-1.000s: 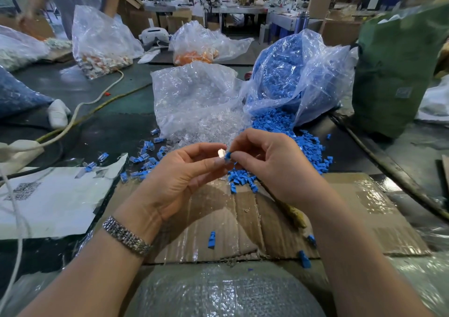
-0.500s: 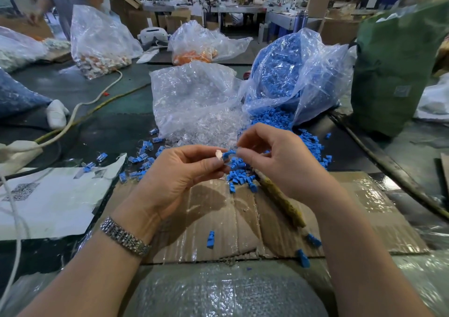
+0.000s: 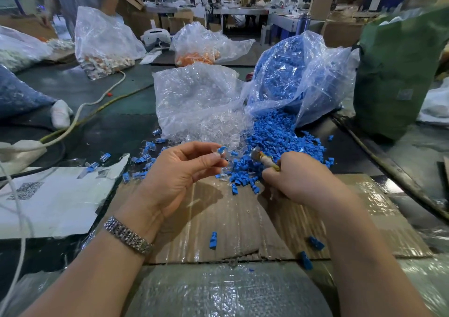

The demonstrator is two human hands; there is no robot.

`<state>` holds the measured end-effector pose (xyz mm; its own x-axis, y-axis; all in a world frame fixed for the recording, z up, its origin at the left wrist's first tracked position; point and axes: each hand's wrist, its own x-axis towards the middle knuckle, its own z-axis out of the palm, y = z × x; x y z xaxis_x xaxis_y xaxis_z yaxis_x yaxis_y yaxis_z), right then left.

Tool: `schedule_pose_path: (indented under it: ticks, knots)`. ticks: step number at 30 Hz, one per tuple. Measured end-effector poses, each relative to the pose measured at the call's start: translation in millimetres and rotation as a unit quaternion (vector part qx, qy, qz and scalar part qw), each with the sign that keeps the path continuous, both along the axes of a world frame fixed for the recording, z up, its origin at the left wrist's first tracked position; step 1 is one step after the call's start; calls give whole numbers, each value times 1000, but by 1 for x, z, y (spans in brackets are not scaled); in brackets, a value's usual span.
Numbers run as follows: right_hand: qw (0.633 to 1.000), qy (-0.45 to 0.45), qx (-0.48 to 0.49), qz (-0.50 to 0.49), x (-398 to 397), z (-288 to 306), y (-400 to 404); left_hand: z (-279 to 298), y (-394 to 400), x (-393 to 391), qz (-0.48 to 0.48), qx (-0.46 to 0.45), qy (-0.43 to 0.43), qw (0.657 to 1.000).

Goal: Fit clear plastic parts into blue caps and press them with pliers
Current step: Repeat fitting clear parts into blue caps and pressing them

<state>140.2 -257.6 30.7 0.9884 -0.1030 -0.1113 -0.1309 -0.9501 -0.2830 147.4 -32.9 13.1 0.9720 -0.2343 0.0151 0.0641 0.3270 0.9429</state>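
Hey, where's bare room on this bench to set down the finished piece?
The cardboard between your wrists, short of the stray cap, is bare. The white sheet on the left too. It's crowded ahead, around the blue cap pile.

A factory assembly floor is shown: bulk plastic bags of blue caps (image 3: 286,73) and clear parts (image 3: 194,98) are spilled across a worktable (image 3: 116,122), and cardboard boxes (image 3: 320,3) and long benches (image 3: 240,10) are seen behind.

Bright overhead light; wide-angle edge warp, corners blurred.
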Motion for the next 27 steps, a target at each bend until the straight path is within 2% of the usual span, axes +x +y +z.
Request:
schedule_pose_path:
  ticks: [4, 7, 9, 13, 27]
  knots:
    - [983, 18, 182, 32, -1, 7, -6, 0, 2, 2, 23, -10, 12, 1000]
    - [924, 113, 351, 104, -6, 8, -2, 0, 1, 2, 39, -23, 19, 999]
    - [886, 153, 415, 138, -9, 8, 3, 1, 0, 3, 46, -23, 18, 999]
    - [872, 162, 431, 164, -14, 12, 12, 1, -1, 3, 51, 4, 15, 999]
    - [903, 114, 384, 156, -17, 9, 26, -1, -6, -1, 58, 59, -25, 996]
